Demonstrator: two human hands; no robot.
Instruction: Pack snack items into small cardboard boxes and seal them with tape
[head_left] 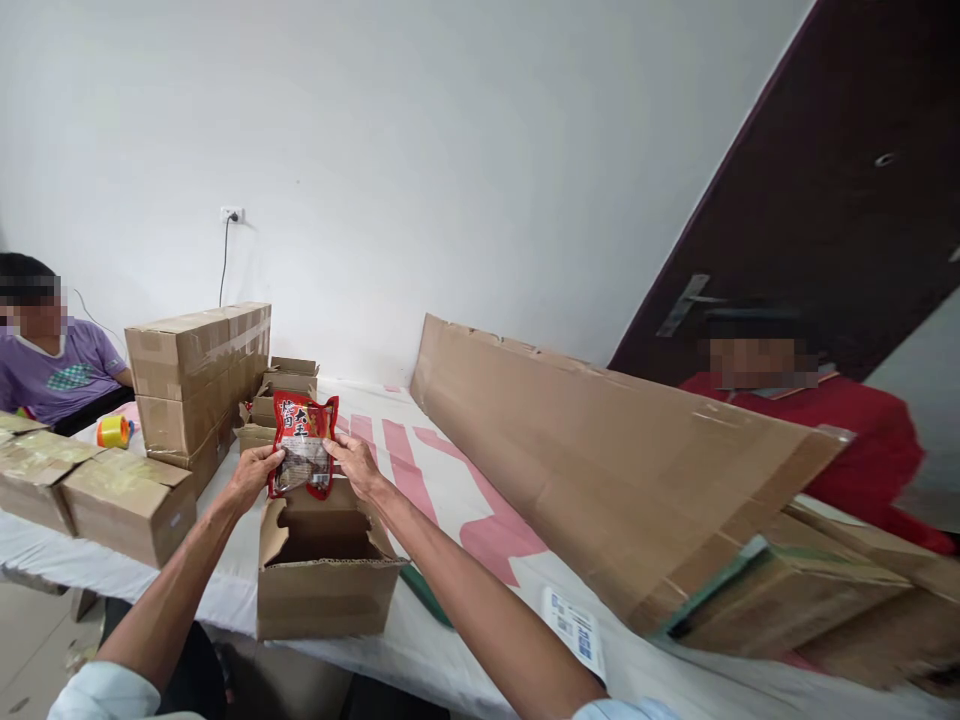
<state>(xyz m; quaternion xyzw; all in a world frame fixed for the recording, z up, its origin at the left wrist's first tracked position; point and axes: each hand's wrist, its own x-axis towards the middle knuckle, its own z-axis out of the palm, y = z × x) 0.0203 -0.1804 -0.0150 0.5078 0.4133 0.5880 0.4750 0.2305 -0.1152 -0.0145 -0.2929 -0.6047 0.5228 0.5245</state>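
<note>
Between my two hands is a red-edged plastic food packet (304,445) with Chinese lettering and a clear window showing brown contents. My left hand (253,476) pinches its left edge, while my right hand (352,464) grips the right edge. The packet is upright, just above the far side of an open cardboard box (330,600). That box stands at the table's near edge with its flaps raised; its inside is dark, so I cannot tell what it holds.
Taped cartons (195,370) are stacked left, with more closed boxes (127,500) in front and a tape roll (113,431) behind. Open boxes (289,385) stand further back. A long cardboard sheet (600,450) leans on the right. One person (67,365) sits left, another (862,430) right.
</note>
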